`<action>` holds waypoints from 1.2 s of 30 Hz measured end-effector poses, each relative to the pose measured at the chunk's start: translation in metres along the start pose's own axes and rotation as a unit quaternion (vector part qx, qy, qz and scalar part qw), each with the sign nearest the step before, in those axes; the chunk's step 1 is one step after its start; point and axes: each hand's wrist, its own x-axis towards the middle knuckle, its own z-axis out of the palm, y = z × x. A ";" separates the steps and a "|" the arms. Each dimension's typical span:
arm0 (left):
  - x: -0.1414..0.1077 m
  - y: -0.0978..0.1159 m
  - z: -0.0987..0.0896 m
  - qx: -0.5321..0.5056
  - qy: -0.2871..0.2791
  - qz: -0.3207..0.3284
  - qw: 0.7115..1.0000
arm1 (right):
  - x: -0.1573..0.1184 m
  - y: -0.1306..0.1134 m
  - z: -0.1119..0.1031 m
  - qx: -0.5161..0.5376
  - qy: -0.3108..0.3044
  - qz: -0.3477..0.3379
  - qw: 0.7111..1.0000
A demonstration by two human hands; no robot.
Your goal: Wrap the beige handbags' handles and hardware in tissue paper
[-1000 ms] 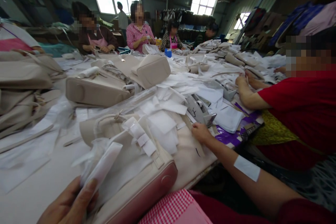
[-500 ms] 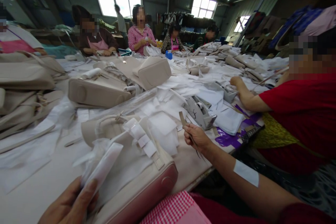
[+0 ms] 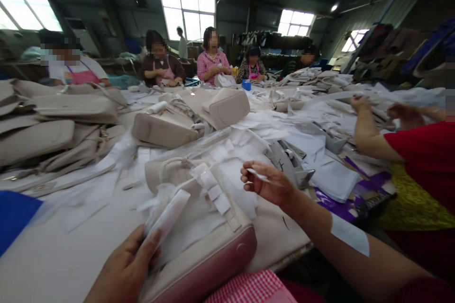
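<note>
A beige handbag (image 3: pixel 213 251) lies on its side in front of me, its base toward the table edge. My left hand (image 3: pixel 133 255) is closed around a flat strap wrapped in white (image 3: pixel 174 213), with clear plastic film bunched beside it. Small white wrapped pieces (image 3: pixel 213 191) rest along the bag's upper side. Above and right of the bag, my right hand (image 3: pixel 266 182) pinches a thin pale strip (image 3: pixel 258 175), seen nearly edge-on. A grey tape dispenser (image 3: pixel 284 156) stands just behind that hand.
White sheets (image 3: pixel 241 151) spread over the middle of the table. More beige bags (image 3: pixel 167 128) lie beyond, with a pile (image 3: pixel 71 109) at left. A blue object (image 3: pixel 16 218) enters at the left edge. A co-worker's red sleeve (image 3: pixel 419 147) is at right; several people sit opposite.
The view has swung left, bringing the blue object into sight. My right hand has turned its palm more toward me; the brown strip seen upright in it earlier no longer shows that way.
</note>
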 end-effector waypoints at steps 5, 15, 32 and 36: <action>-0.009 0.017 -0.003 -0.121 -0.046 -0.037 0.991 | 0.010 0.015 0.062 -0.142 -0.134 0.020 0.981; -0.011 0.006 0.004 -0.477 -0.088 -0.075 0.871 | 0.024 0.048 0.128 -0.516 -0.173 0.161 0.824; -0.011 0.007 0.010 -0.519 -0.079 -0.071 0.848 | 0.038 0.053 0.134 -0.664 -0.132 0.122 0.725; -0.013 0.010 0.010 -0.486 -0.075 -0.062 0.869 | 0.042 0.057 0.136 -0.656 -0.125 0.104 0.737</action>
